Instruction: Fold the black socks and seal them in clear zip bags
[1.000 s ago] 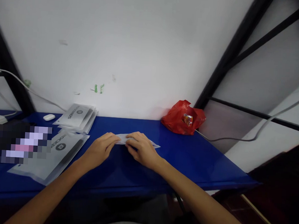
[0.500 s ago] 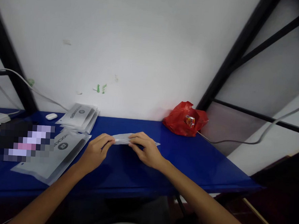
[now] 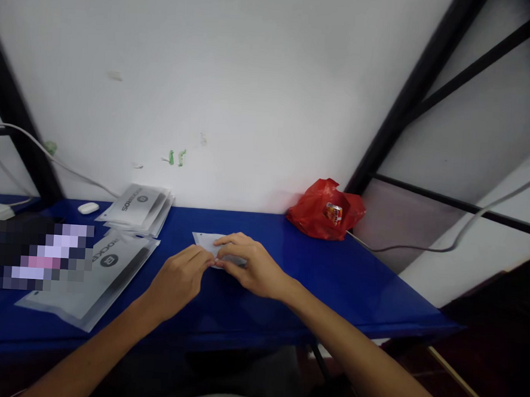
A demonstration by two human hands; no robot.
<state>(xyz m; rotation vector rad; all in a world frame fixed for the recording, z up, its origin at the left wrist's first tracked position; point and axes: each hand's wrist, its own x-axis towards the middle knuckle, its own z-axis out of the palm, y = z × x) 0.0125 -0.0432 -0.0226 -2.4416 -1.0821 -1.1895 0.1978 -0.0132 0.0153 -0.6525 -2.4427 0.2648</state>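
Over the middle of the blue table, a small frosted plastic zip bag is between my two hands. My left hand is closed, its fingertips pinching the bag's near edge right beside my right thumb. My right hand grips the same bag, thumb on the near edge and fingers across its upper face. That hand hides much of the bag, and I cannot see whether anything is inside.
Left of my hands lie a large frosted zip bag and a stack of smaller ones. A white earbud case sits behind. A red plastic bag stands at the back right of the blue table, against the wall.
My left hand has moved right along the bag's near edge until its fingertips meet my right thumb. The bag's far left corner now shows flat, tilted toward me.
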